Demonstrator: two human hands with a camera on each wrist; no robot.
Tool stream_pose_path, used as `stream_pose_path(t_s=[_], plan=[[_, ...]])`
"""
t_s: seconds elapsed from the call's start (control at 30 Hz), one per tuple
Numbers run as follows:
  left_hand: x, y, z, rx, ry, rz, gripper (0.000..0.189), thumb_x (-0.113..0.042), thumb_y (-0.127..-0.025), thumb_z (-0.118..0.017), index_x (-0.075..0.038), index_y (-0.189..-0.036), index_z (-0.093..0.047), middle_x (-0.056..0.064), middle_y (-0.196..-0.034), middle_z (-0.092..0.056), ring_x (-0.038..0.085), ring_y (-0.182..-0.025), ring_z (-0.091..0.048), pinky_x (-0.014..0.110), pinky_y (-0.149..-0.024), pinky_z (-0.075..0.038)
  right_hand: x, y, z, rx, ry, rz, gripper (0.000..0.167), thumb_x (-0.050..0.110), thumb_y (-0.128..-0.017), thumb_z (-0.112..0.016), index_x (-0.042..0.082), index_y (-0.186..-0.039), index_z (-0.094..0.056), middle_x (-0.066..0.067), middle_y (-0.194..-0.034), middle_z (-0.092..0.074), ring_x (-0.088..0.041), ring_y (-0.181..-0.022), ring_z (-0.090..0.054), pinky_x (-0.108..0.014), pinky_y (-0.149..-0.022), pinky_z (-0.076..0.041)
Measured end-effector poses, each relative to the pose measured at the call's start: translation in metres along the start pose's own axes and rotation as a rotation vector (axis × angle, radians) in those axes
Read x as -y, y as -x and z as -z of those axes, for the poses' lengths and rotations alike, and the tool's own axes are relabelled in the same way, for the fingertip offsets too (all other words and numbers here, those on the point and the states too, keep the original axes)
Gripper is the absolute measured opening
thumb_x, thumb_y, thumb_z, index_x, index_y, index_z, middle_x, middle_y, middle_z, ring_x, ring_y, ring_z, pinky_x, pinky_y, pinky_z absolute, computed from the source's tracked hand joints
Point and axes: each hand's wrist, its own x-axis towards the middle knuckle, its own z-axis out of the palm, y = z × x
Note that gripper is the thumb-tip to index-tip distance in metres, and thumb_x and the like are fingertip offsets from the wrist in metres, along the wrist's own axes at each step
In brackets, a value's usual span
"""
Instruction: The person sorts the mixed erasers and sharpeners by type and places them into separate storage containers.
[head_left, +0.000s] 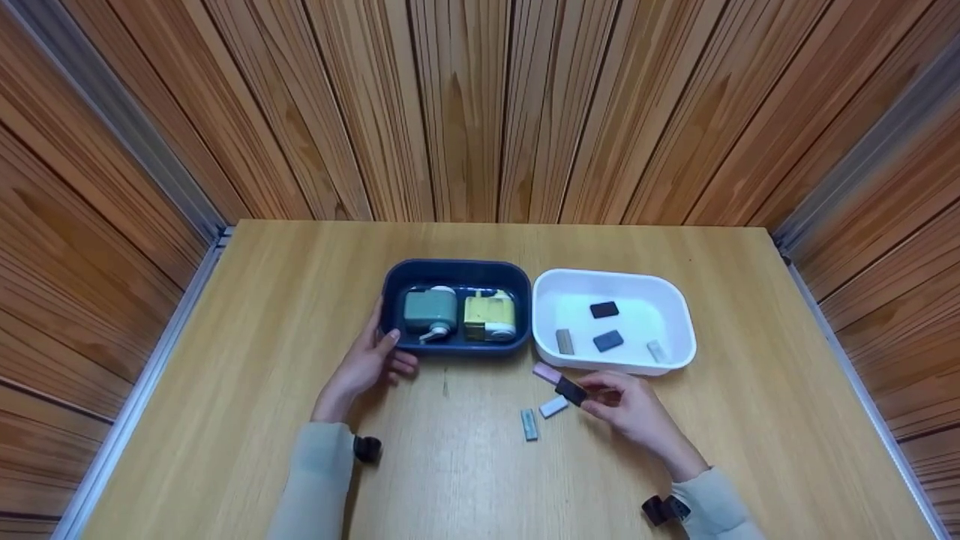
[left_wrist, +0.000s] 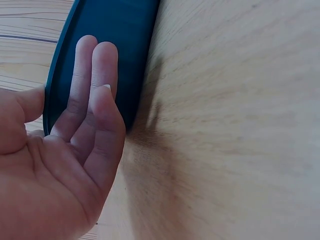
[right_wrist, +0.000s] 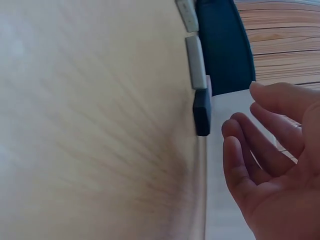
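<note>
In the head view my left hand point(head_left: 367, 360) is at the near-left corner of a navy basin point(head_left: 457, 351), its thumb at the rim. Its fingers extend along the outer wall in the left wrist view. Inside the basin are a green hand-crank sharpener point(head_left: 430, 309) and a yellow one point(head_left: 489, 311). My right hand point(head_left: 626, 405) is beside a black eraser-like block point(right_wrist: 202, 112), fingers loosely bent and apart from it in the right wrist view. A pink block point(head_left: 547, 373), a white one point(head_left: 553, 406) and a light blue one point(head_left: 529, 424) lie close by on the table.
A white basin point(head_left: 679, 364) stands against the navy one's right side. It holds a black block point(head_left: 604, 309), a dark grey-blue block point(head_left: 608, 340), a taupe block point(head_left: 564, 341) and a whitish block point(head_left: 657, 351). Wood-panelled walls point(head_left: 465, 112) enclose the table point(head_left: 285, 270).
</note>
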Motion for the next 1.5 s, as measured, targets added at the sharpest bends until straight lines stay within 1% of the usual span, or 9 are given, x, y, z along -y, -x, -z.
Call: stream_pose_path(t_s=[0.1, 0.2, 0.47, 0.57, 0.73, 0.9, 1.0, 1.27, 1.5], plan=[[0.0, 0.0, 0.0, -0.001, 0.004, 0.007, 0.062, -0.031, -0.109, -0.038, -0.058, -0.152, -0.003, 0.02, -0.1, -0.07, 0.035, -0.091, -0.069, 0.043, -0.076, -0.054, 0.0, -0.002, -0.003, 0.006, 0.03, -0.025, 0.032, 0.009, -0.087, -0.077, 0.015, -0.118, -0.072, 0.0, -0.11, -0.067, -0.019, -0.094, -0.062, -0.03, -0.082, -0.052], [0.0, 0.0, 0.0, -0.003, 0.011, 0.012, 0.062, -0.031, -0.109, -0.039, -0.059, -0.152, -0.004, 0.02, -0.101, -0.07, 0.035, -0.092, -0.069, 0.044, -0.077, -0.054, 0.0, -0.005, -0.005, 0.012, 0.057, -0.045, 0.034, 0.007, -0.086, -0.077, 0.017, -0.118, -0.072, 0.002, -0.11, -0.066, -0.019, -0.094, -0.061, -0.03, -0.082, -0.051], [-0.001, 0.001, 0.0, 0.008, 0.007, -0.018, 0.065, -0.03, -0.109, -0.041, -0.053, -0.155, -0.002, 0.021, -0.098, -0.07, 0.035, -0.09, -0.07, 0.043, -0.076, -0.054, -0.001, -0.009, -0.013, 0.005, 0.161, -0.023, 0.041, 0.001, -0.081, -0.079, 0.013, -0.12, -0.072, 0.0, -0.115, -0.062, -0.018, -0.096, -0.057, -0.035, -0.083, -0.05], [-0.002, 0.001, 0.0, 0.011, 0.013, -0.015, 0.065, -0.03, -0.109, -0.04, -0.053, -0.155, -0.001, 0.021, -0.099, -0.071, 0.035, -0.09, -0.07, 0.044, -0.077, -0.054, -0.001, -0.01, -0.016, -0.003, 0.177, -0.029, 0.042, -0.001, -0.081, -0.078, 0.012, -0.12, -0.072, 0.0, -0.114, -0.062, -0.018, -0.096, -0.056, -0.036, -0.082, -0.049], [-0.002, 0.001, 0.0, 0.017, 0.016, -0.003, 0.065, -0.031, -0.109, -0.04, -0.054, -0.155, -0.001, 0.022, -0.101, -0.07, 0.036, -0.092, -0.069, 0.046, -0.078, -0.053, 0.0, -0.01, -0.016, -0.01, 0.18, -0.041, 0.042, -0.003, -0.081, -0.076, 0.012, -0.12, -0.072, 0.0, -0.109, -0.061, -0.018, -0.093, -0.055, -0.036, -0.08, -0.048], [-0.003, 0.0, 0.0, 0.014, 0.014, -0.005, 0.064, -0.03, -0.109, -0.039, -0.056, -0.154, -0.002, 0.022, -0.101, -0.07, 0.037, -0.093, -0.069, 0.045, -0.078, -0.053, 0.0, -0.011, -0.015, 0.006, 0.166, -0.057, 0.044, 0.001, -0.08, -0.079, 0.011, -0.122, -0.07, -0.001, -0.107, -0.059, -0.019, -0.091, -0.053, -0.033, -0.078, -0.045], [-0.002, 0.0, 0.001, 0.011, 0.008, -0.01, 0.064, -0.03, -0.109, -0.039, -0.056, -0.154, -0.002, 0.022, -0.1, -0.07, 0.036, -0.092, -0.069, 0.045, -0.078, -0.053, 0.0, -0.012, -0.015, 0.024, 0.165, -0.059, 0.045, 0.002, -0.081, -0.079, 0.012, -0.124, -0.069, -0.001, -0.108, -0.058, -0.019, -0.092, -0.053, -0.032, -0.078, -0.045], [-0.001, 0.001, 0.0, 0.006, 0.01, -0.005, 0.064, -0.03, -0.109, -0.04, -0.055, -0.155, -0.002, 0.021, -0.099, -0.07, 0.036, -0.091, -0.07, 0.045, -0.077, -0.054, 0.0, -0.011, -0.013, 0.08, 0.141, -0.082, 0.045, -0.004, -0.081, -0.073, 0.015, -0.121, -0.071, -0.001, -0.107, -0.056, -0.021, -0.094, -0.053, -0.035, -0.08, -0.046], [0.0, 0.001, 0.0, 0.027, 0.023, -0.018, 0.065, -0.03, -0.109, -0.041, -0.056, -0.153, -0.002, 0.022, -0.101, -0.07, 0.037, -0.093, -0.069, 0.043, -0.077, -0.053, -0.002, -0.009, -0.014, 0.084, 0.158, -0.064, 0.044, 0.005, -0.08, -0.081, 0.017, -0.121, -0.071, 0.001, -0.106, -0.056, -0.019, -0.093, -0.051, -0.035, -0.081, -0.043]])
